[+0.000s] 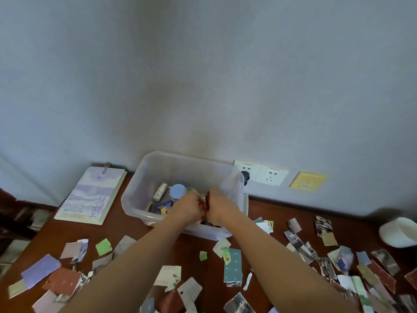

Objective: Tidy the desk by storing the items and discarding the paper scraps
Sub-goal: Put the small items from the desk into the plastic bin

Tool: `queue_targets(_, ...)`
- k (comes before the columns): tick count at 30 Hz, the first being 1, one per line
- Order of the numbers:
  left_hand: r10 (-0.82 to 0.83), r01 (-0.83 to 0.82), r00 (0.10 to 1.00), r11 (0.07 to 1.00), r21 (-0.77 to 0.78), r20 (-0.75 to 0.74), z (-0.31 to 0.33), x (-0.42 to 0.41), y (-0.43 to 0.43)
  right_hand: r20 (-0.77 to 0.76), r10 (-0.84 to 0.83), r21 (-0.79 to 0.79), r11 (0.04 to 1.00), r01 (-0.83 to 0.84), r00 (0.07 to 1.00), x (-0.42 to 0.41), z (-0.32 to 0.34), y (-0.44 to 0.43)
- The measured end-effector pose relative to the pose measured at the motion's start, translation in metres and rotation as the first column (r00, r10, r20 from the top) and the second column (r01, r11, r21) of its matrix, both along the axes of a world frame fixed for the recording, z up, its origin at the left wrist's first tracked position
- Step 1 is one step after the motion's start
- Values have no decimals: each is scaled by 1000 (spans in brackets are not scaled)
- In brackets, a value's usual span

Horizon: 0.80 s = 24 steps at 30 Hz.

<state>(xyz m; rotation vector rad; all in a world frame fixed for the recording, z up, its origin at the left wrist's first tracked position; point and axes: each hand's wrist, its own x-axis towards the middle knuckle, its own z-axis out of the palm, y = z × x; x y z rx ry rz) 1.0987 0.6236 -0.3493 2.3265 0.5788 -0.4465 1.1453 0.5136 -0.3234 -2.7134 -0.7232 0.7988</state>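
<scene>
**Two hands on one red bundle above the box**

The left hand (187, 205) and right hand (222, 206) meet over the near edge of the translucent plastic storage box (158, 175), which stands at the back of the dark brown wooden desk (191, 242). Both appear to curl round a small red patterned item (204, 205) held between them, just above the box's inside.

The risks I see:
- If the item is let go too near the front wall, it could catch on the rim and drop among the torn paper scraps (232, 265) strewn over the desk.
- A forearm drawn back low would likely sweep scraps off the front edge.
- A push on the light box might slide it towards the white wall sockets (259, 175) behind.

What is hard to make out:
- Motion blur smears the fingers, so how firmly each hand grips is a guess, and what the red item is cannot be told.
- The hands hide part of the box's contents; only a blue-lidded jar (177, 192) and a small white bottle (160, 190) show clearly.
- The white round container (398, 231) at far right is cut off, so whether it is meant for scraps is unclear.
</scene>
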Motion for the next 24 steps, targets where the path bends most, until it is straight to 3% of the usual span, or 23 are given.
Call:
queue_targets(5,-79,84,989,996,33,-125,-1,4,-3,-32,18,-115,993,-21,999,9,-21,6)
queue_targets(10,-58,76,981,993,89,-186,-2,9,-5,-64,12,-157,987,-22,998,14,-31,8)
queue_targets(13,-38,64,987,985,162,-159,-2,10,-6,-73,66,-159,984,-77,995,13,-30,8)
queue_targets(16,1,17,996,980,200,-87,4,5,-7,-83,106,-134,984,-117,991,12,-21,7)
queue_targets(19,102,-120,991,970,212,91,16,-2,-11,-85,128,-45,990,-133,988,6,-2,2)
queue_targets(24,219,-277,891,956,93,399,38,-21,-26,-43,23,224,975,-13,999,-15,30,-26)
